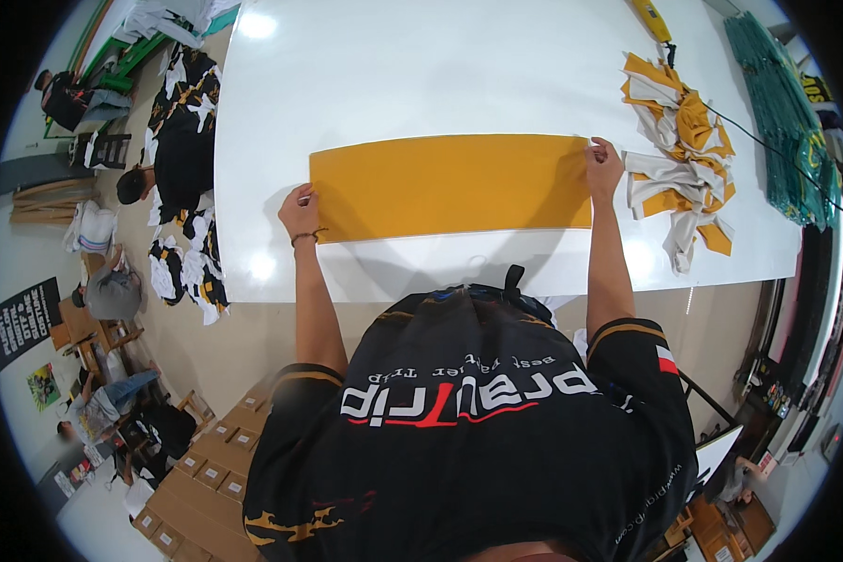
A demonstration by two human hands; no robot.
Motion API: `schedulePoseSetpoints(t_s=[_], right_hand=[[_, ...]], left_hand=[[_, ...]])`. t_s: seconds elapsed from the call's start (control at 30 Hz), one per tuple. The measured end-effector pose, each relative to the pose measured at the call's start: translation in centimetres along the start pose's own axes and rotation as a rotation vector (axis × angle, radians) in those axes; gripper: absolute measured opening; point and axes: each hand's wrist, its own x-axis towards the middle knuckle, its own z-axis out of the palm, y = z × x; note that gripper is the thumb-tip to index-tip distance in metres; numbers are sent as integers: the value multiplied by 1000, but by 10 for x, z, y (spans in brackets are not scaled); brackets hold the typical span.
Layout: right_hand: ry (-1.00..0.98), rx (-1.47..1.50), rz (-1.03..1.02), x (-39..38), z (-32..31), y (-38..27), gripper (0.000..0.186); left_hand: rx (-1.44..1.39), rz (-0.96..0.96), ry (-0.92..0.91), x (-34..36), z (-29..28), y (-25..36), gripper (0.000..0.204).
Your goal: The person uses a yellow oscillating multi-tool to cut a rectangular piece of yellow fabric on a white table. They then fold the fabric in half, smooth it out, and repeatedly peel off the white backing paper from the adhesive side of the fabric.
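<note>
A long mustard-yellow fabric panel (pixel 450 187) is stretched flat across the white table (pixel 393 75) in front of me. Its left edge is pinched by my left hand (pixel 300 212), which wears a thin bracelet at the wrist. At the opposite end, near the far right corner, my right hand (pixel 605 169) grips the panel between thumb and fingers. Both arms reach forward from short dark sleeves.
Crumpled yellow and white fabric scraps (pixel 684 131) lie right of my right hand. Beyond them are a yellow corded tool (pixel 653 21) and a stack of green bagged pieces (pixel 777 122). Cut black-and-white pieces (pixel 192 253) and a person (pixel 178 169) are at left.
</note>
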Motion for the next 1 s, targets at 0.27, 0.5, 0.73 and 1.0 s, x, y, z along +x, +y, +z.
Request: schedulePoseSetpoints(t_s=[0.27, 0.5, 0.73, 1.0], right_hand=[[13, 55, -89, -2, -3, 28, 26], [106, -261, -138, -26, -42, 26, 24], [761, -315, 330, -15, -161, 90, 20], [427, -633, 338, 11, -183, 130, 33]], left_hand=[[-76, 57, 108, 13, 14, -27, 21], [226, 379, 82, -15, 7, -13, 25], [154, 253, 32, -12, -12, -8, 22], [94, 281, 43, 0, 0, 37, 18]])
